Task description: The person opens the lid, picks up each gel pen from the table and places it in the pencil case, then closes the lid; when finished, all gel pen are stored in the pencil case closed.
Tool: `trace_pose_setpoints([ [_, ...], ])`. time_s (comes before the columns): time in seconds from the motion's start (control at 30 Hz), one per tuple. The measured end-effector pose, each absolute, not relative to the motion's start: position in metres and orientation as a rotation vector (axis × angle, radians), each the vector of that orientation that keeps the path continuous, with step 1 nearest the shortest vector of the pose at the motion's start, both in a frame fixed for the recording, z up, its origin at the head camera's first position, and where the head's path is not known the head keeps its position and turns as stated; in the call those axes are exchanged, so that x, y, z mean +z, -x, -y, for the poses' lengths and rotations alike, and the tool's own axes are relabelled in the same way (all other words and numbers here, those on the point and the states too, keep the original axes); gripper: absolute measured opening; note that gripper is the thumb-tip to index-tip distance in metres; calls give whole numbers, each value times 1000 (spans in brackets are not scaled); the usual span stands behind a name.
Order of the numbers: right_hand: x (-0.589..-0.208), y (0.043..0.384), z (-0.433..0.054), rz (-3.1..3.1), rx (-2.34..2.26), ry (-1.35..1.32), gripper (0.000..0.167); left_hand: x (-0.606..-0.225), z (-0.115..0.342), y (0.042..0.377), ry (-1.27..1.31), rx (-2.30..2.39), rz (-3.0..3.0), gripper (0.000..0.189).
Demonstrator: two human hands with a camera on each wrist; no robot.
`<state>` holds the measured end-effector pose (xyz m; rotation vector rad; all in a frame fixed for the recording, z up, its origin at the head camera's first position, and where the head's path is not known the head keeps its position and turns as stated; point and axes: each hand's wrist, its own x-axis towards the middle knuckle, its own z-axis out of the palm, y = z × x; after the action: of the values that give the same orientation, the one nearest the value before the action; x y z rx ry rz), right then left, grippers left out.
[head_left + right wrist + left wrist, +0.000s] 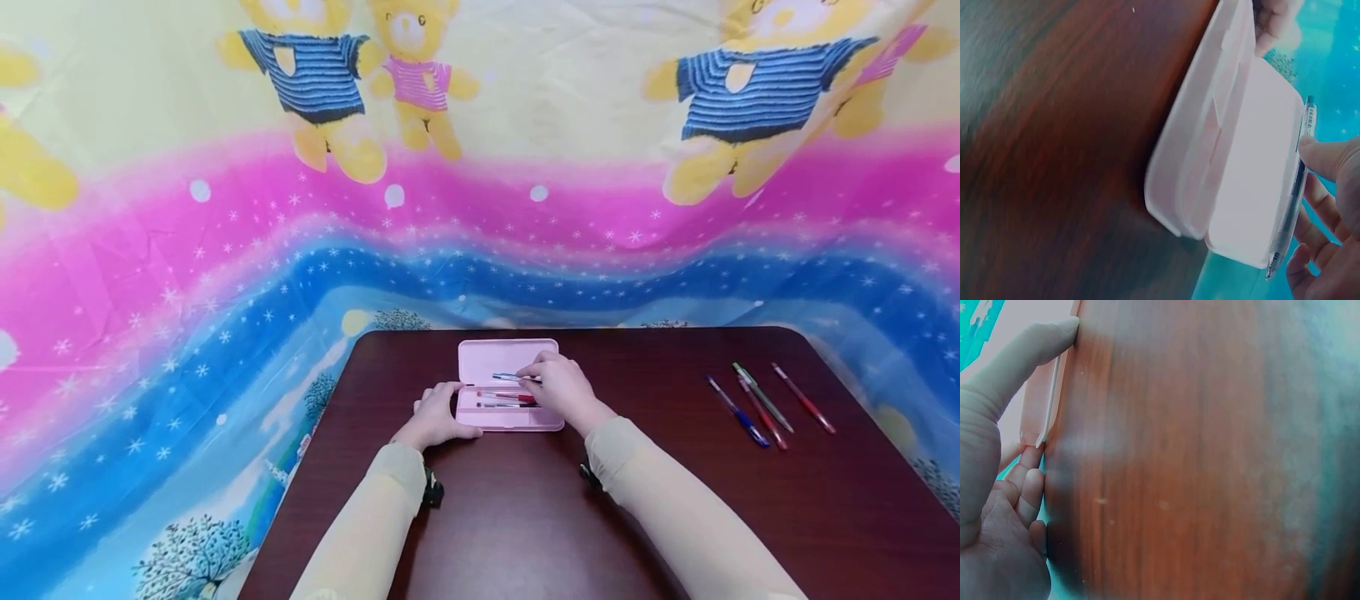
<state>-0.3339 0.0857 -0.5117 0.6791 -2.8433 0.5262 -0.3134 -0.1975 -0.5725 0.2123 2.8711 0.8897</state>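
Note:
An open pink pencil case (491,358) lies on the dark table, its lid tipped back. Inside its tray are a red pen (517,397) and a dark-tipped pen (495,406). My left hand (437,418) holds the case at its left end, thumb along the front edge and fingers around the side. Over the case, my right hand (564,387) pinches a clear-barrelled pen (1297,187) with a teal end between thumb and fingers. In the right wrist view this pen is in front of the lid's edge.
On the table's right side lie a blue pen (738,412), a green-topped pen (762,397), a red pen (765,414) and another red pen (804,398). A patterned cloth (525,217) with bears hangs behind the brown table (495,517).

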Motion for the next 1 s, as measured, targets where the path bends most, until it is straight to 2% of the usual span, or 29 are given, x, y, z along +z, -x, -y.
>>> trace_pose_setpoints([
  [0.37, -529, 339, -68, 2928, 690, -662, 17, -573, 198, 315, -215, 886, -2871, 108],
  [1.0, -543, 343, -57, 3015, 673, -619, 13, -573, 197, 314, -223, 871, -2883, 107],
])
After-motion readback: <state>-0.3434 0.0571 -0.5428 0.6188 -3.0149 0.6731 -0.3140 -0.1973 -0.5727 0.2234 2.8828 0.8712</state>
